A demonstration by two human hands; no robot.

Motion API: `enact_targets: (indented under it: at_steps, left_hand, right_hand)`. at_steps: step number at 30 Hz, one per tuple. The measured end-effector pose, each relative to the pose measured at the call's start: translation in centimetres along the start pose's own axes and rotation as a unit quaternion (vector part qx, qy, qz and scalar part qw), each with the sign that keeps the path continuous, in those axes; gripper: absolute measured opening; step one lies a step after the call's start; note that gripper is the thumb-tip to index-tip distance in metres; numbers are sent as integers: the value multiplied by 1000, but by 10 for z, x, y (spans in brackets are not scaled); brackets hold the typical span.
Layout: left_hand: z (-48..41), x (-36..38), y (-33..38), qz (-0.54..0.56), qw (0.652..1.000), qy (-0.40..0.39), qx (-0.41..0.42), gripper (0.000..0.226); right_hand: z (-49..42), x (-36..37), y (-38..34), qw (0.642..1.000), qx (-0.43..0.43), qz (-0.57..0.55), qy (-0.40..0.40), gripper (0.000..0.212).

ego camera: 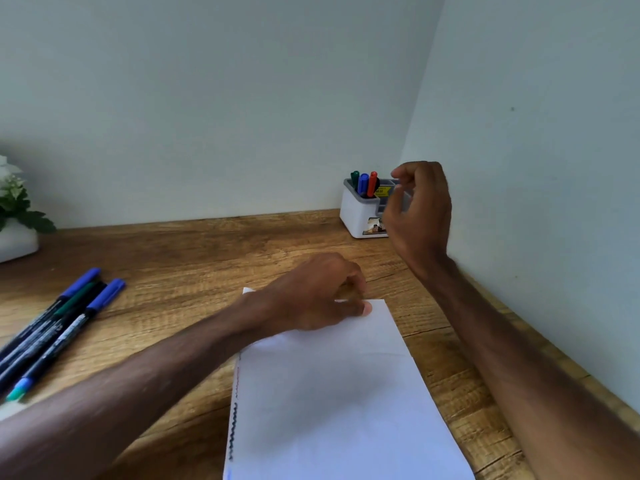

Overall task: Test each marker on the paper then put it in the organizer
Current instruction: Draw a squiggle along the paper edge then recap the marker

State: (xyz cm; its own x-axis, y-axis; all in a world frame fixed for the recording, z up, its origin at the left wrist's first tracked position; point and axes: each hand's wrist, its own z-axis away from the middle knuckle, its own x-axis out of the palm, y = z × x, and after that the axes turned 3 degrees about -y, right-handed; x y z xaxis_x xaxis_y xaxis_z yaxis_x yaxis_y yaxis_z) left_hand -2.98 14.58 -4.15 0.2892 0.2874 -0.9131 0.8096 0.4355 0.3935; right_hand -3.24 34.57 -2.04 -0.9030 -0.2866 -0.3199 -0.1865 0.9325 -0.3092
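A white sheet of paper (332, 393) lies on the wooden desk, with squiggly test marks along its left edge. My left hand (322, 292) presses on the paper's top edge, fingers curled, holding nothing. A white organizer (360, 213) stands in the back right corner with a green, a blue and a red marker (363, 183) upright in it. My right hand (420, 209) hovers just right of and in front of the organizer, fingers loosely curled and apart, empty. Several capped markers (55, 327) lie in a bunch at the desk's left.
A white pot with a green and white plant (17, 216) sits at the far left against the back wall. A side wall (536, 202) runs along the desk's right edge, close to my right forearm.
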Motion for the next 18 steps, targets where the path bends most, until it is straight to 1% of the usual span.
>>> enact_targets:
  at_steps: [2, 4, 6, 7, 10, 13, 16, 18]
  left_hand:
    - [6, -4, 0, 34, 999, 38, -10, 20]
    - [17, -12, -1, 33, 997, 75, -12, 13]
    - [31, -22, -7, 13, 995, 100, -26, 12]
    - [41, -26, -12, 2, 993, 115, -40, 13]
    - [72, -36, -31, -45, 980, 175, -78, 17]
    - [111, -41, -51, -96, 960, 241, -105, 12]
    - [149, -39, -71, -145, 937, 283, -142, 7]
    - [173, -36, -82, -173, 925, 292, -173, 9]
  right_hand:
    - [4, 4, -17, 999, -30, -26, -11, 17]
    - [10, 6, -38, 996, -64, -53, -32, 14]
    - [17, 6, -60, 988, -94, -89, -87, 13]
    - [20, 5, -71, 979, -109, -111, -131, 12]
    - [29, 2, -99, 930, -162, -164, -285, 13]
    - [42, -6, -127, 869, -200, -202, -405, 20]
    - [56, -9, -143, 816, -226, -208, -489, 19]
    - [63, -5, -144, 799, -227, -190, -523, 14]
